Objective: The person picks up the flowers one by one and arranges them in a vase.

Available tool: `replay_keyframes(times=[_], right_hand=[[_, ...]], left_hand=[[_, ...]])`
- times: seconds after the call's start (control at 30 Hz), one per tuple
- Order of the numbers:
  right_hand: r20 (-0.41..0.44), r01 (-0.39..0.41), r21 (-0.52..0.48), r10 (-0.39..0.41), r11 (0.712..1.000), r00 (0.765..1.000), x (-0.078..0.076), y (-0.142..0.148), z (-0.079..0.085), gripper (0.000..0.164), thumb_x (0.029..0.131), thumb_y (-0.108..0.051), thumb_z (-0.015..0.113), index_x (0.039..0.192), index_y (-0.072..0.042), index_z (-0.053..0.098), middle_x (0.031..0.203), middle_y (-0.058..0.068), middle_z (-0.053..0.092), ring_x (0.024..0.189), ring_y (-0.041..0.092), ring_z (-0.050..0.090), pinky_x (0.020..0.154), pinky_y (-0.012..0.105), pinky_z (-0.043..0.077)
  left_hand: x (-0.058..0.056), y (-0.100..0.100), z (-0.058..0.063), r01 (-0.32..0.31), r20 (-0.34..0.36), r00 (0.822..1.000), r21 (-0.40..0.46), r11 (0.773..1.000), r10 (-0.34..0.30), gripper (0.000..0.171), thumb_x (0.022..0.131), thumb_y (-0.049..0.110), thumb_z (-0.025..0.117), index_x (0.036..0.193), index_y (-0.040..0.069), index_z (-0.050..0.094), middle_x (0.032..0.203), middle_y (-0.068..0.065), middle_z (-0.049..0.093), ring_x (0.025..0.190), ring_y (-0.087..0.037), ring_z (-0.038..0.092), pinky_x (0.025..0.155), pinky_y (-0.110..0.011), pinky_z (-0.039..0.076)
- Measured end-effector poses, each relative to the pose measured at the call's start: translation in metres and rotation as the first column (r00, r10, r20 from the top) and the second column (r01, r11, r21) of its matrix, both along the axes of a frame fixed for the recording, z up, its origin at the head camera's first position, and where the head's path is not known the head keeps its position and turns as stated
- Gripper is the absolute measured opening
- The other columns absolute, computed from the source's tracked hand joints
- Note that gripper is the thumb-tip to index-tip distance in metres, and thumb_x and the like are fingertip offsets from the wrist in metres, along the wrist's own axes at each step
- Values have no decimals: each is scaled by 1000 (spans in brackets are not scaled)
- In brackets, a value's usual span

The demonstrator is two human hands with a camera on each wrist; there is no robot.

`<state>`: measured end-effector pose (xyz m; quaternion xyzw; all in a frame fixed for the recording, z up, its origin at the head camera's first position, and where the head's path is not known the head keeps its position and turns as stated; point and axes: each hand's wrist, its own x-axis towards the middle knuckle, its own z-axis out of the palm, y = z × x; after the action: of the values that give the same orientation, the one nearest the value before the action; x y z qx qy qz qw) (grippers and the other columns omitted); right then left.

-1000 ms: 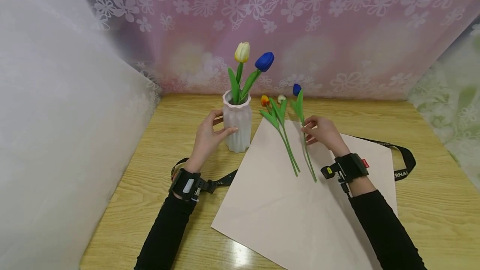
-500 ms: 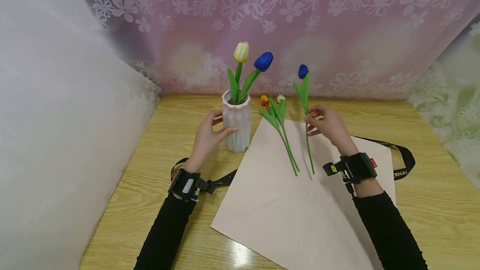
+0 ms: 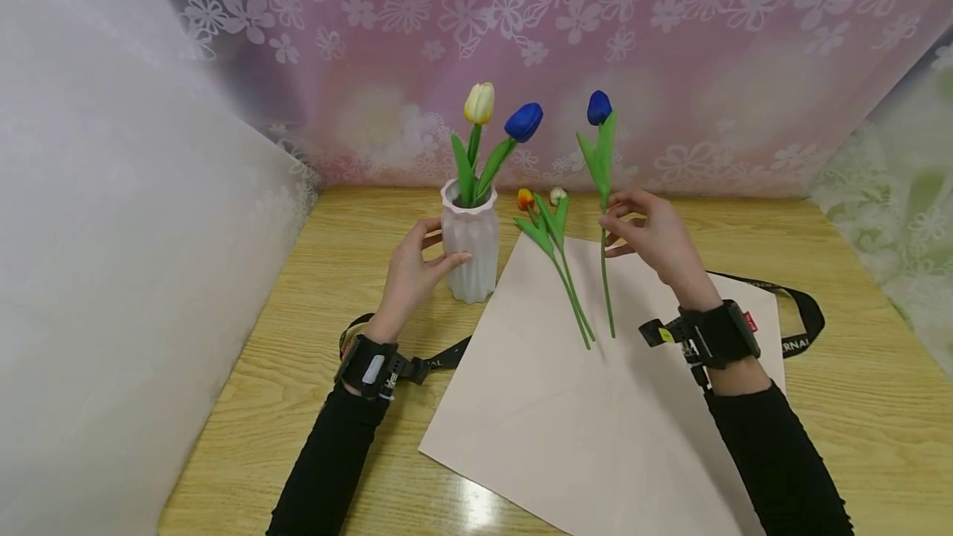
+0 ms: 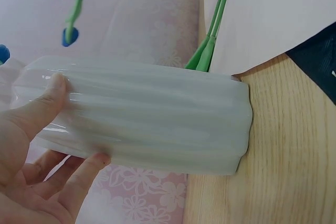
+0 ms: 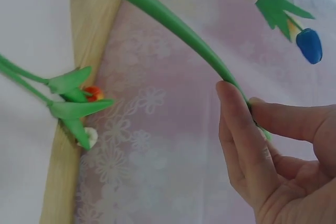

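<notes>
A white ribbed vase (image 3: 472, 251) stands upright on the table, holding a cream tulip (image 3: 480, 103) and a blue tulip (image 3: 524, 122). My left hand (image 3: 419, 265) grips its side, thumb (image 4: 52, 95) across the front and fingers behind. To the right, my right hand (image 3: 651, 236) pinches the stem of another blue tulip (image 3: 599, 108) between thumb and fingertips, just below the leaves. That tulip is upright, raised above the mat; its green stem (image 5: 173, 22) crosses the right wrist view. Between the hands lie an orange tulip (image 3: 525, 199) and a white tulip (image 3: 558, 196).
Under the lying stems is a pale sheet (image 3: 596, 437), a bag by its look, with black straps (image 3: 807, 325) out to both sides. The wooden table (image 3: 298, 337) meets a pink floral curtain (image 3: 581, 48) at the back and a white cloth (image 3: 112, 230) at left.
My right hand has lifted the blue tulip off the pale sheet, rising and bringing it more upright. My left hand and the vase have stayed in place.
</notes>
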<state>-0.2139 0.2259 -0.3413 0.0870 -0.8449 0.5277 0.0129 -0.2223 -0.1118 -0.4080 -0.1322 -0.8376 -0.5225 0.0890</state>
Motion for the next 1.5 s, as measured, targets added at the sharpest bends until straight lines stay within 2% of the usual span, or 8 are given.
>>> replay_keyframes(times=[0.17, 0.4, 0.7, 0.8, 1.03, 1.23, 1.4, 1.5], right_hand=[[-47, 1, -12, -1, 1000, 999, 7, -7, 12, 37, 102, -11, 61, 131, 11, 52, 106, 17, 57, 72, 5, 67, 64, 29, 62], [-129, 13, -55, -20, 998, 992, 16, -17, 26, 33, 101, -9, 63, 128, 8, 54, 99, 3, 60, 73, 6, 68, 65, 27, 62], [-222, 15, -209, -63, 978, 973, 21, -31, 45, 28, 99, -8, 66, 125, 0, 58, 98, 1, 60, 76, 13, 69, 67, 27, 62], [-250, 4, -284, -78, 959, 965, 22, -37, 53, 28, 98, -9, 68, 123, -2, 61, 100, 5, 61, 76, 14, 69, 67, 27, 62], [-337, -78, -466, -96, 881, 936, 21, -53, 70, 27, 94, -4, 71, 120, 0, 65, 100, 11, 62, 76, 19, 69, 66, 29, 62], [-425, -118, -497, -123, 860, 897, 17, -68, 80, 26, 95, -3, 70, 119, 1, 64, 100, 12, 63, 76, 22, 68, 67, 31, 63], [-470, -170, -565, -145, 807, 871, 13, -81, 84, 26, 94, 0, 70, 119, 1, 64, 98, 14, 63, 75, 25, 67, 67, 33, 63], [-517, -204, -573, -157, 794, 842, 10, -88, 86, 25, 95, 1, 68, 119, 1, 65, 98, 15, 63, 76, 26, 68, 68, 35, 63]], left_hand=[[1, 0, 0, -1, 6, 1000, -1, 1000, 1, 63, 87, 25, 82, 138, 0, 53, 140, -16, 57, 127, -33, 59, 93, -39, 58], [0, 0, -1, 2, 10, 1000, 5, 1000, -2, 63, 87, 25, 82, 138, 0, 53, 140, -15, 57, 127, -33, 59, 93, -40, 58], [0, -1, 0, 2, 4, 1000, 4, 1000, -2, 63, 88, 25, 81, 138, 0, 53, 140, -15, 57, 127, -33, 59, 94, -39, 58], [0, -1, -1, 2, 0, 1000, 2, 1000, -2, 63, 87, 25, 82, 138, 0, 53, 140, -15, 57, 127, -34, 59, 93, -40, 58], [0, 0, 0, 3, 2, 1000, 8, 1000, -3, 63, 87, 25, 82, 137, 1, 53, 140, -15, 57, 127, -34, 59, 93, -39, 58], [0, -1, 0, 5, -9, 1000, 1, 1000, -5, 63, 87, 25, 82, 137, 0, 53, 139, -17, 57, 126, -35, 59, 93, -41, 58], [0, -1, -1, 6, -10, 1000, -3, 1000, -6, 62, 87, 25, 82, 137, 1, 53, 139, -16, 58, 126, -34, 59, 93, -41, 58], [0, -1, -2, 6, -9, 1000, -3, 1000, -6, 62, 88, 26, 81, 137, 1, 53, 139, -15, 58, 126, -34, 59, 93, -40, 58]])
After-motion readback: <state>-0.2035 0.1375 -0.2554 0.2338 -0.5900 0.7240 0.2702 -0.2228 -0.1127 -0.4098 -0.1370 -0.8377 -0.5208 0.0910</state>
